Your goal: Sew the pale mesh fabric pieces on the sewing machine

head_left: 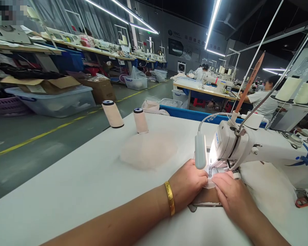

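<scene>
A white sewing machine (222,140) stands on the right of the table, its lamp (200,152) lighting the needle area. A small pale piece of fabric (210,184) lies at the presser foot. My left hand (188,184), with a gold bracelet on its wrist, has its fingers curled closed on the fabric's left side. On the other side, my right hand (232,191) pinches the fabric close to the foot, its fingers pressed together. The fingers partly hide the fabric's edges. Sheer pale fabric (149,150) lies flat beyond my left hand.
Two thread cones, a left one (113,114) and a right one (140,121), stand at the table's far edge. More sheer fabric (269,188) lies under the machine arm. Scissors with orange handles (302,202) are at far right. A person (264,99) sits beyond the machine.
</scene>
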`<state>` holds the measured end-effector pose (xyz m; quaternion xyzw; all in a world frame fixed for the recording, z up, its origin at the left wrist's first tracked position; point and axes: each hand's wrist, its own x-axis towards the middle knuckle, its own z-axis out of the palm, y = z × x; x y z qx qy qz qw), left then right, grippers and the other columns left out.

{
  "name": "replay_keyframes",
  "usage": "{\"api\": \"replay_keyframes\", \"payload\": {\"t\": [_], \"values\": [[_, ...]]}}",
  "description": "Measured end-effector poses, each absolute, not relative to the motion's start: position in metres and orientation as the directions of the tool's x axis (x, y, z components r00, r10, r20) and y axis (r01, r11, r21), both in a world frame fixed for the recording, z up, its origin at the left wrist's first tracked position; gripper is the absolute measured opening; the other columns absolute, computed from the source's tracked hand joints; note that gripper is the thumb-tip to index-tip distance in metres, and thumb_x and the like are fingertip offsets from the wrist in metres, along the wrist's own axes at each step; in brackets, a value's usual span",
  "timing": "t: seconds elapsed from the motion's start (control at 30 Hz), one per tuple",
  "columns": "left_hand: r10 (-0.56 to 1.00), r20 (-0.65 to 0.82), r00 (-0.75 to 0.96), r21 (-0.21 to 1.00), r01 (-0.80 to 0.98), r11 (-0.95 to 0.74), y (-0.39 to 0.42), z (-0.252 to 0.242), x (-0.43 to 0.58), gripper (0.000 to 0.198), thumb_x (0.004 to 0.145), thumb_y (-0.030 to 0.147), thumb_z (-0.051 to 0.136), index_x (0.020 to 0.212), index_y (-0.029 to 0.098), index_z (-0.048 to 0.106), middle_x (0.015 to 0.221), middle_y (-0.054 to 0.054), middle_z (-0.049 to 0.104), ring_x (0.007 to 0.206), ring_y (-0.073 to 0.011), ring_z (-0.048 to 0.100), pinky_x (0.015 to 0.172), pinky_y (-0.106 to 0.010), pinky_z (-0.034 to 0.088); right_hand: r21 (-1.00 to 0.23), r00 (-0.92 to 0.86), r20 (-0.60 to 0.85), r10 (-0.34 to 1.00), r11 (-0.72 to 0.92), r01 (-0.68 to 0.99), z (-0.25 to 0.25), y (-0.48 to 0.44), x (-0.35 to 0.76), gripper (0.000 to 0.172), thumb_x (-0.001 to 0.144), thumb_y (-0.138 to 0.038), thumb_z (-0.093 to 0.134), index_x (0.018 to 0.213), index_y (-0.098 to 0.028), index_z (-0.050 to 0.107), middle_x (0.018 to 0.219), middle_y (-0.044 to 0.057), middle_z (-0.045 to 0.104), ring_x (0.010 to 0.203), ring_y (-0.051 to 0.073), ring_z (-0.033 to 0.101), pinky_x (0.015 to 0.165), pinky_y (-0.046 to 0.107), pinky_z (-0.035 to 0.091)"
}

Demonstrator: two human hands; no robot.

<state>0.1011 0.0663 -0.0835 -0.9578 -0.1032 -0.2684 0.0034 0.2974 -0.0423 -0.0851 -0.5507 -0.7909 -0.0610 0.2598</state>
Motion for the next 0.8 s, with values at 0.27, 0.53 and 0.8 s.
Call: {"api": "replay_keyframes", "payload": {"t": [0.27,0.53,0.8], "values": [[0.216,0.524,0.824,0.037,0.232,-0.972,0.0678,-0.0812,0.1045,0.027,0.085,-0.003,0.052,0.073,0.02,0.06,0.08,-0.002,0.073,0.078,-0.0187,0.068,0.082,-0.034,0.051,-0.189,-0.217,0.482,0.849,0.342,0.92,-0.0932,-0.0414,0.3003,0.035,0.099,-0.008,0.044,0.119,-0.024,0.067,0.116,0.009,0.074,0.1,0.027,0.068,0.078,0.038,0.054],[0.252,0.5,0.829,0.044,0.266,-0.963,0.0673,-0.078,0.1036,0.027,0.079,-0.005,0.052,0.07,0.02,0.056,0.078,0.0,0.071,0.074,-0.018,0.066,0.079,-0.034,0.048,-0.182,-0.229,0.481,0.846,0.352,0.918,-0.0897,-0.0414,0.298,0.035,0.099,-0.008,0.043,0.118,-0.024,0.069,0.115,0.009,0.075,0.1,0.027,0.068,0.072,0.035,0.054],[0.42,0.383,0.822,0.174,0.383,-0.907,0.0701,-0.0738,0.0987,0.041,0.082,0.062,0.073,0.082,0.021,0.064,0.087,-0.004,0.07,0.078,-0.0247,0.059,0.083,-0.042,0.046,-0.122,-0.166,0.491,0.855,0.255,0.959,-0.0877,-0.0394,0.3071,0.037,0.096,-0.009,0.044,0.119,-0.024,0.069,0.112,0.01,0.075,0.098,0.029,0.068,0.077,0.039,0.055]]}}
